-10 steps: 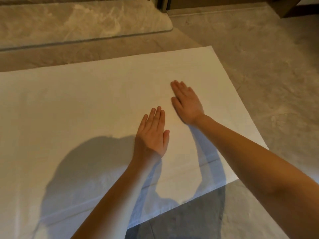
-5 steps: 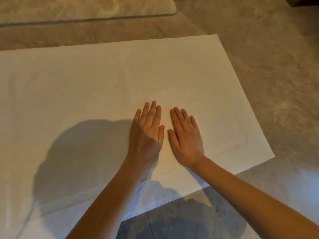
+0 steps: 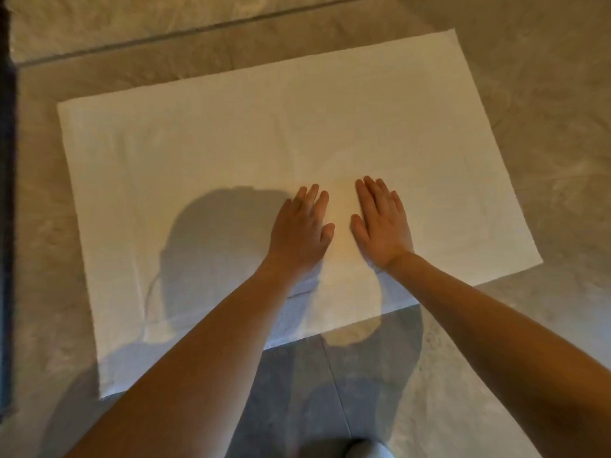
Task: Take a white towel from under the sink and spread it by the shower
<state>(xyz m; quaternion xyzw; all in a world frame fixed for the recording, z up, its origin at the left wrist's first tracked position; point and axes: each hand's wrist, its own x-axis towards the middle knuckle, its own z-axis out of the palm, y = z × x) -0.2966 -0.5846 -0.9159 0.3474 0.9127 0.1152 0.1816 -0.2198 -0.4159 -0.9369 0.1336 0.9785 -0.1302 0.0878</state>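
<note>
Head view: the white towel point(image 3: 231, 143) lies spread flat on the stone floor point(image 3: 545, 127), its far long edge near the low step point(image 3: 132, 24) at the top. Its left edge and both left corners now show, which were cut off half a second ago. The left hand point(image 3: 299, 233) and right hand point(image 3: 383, 226) rest palm-down on its near middle, fingers straight and close together, holding nothing, with a slightly wider gap between them than before, when the thumbs nearly touched.
</note>
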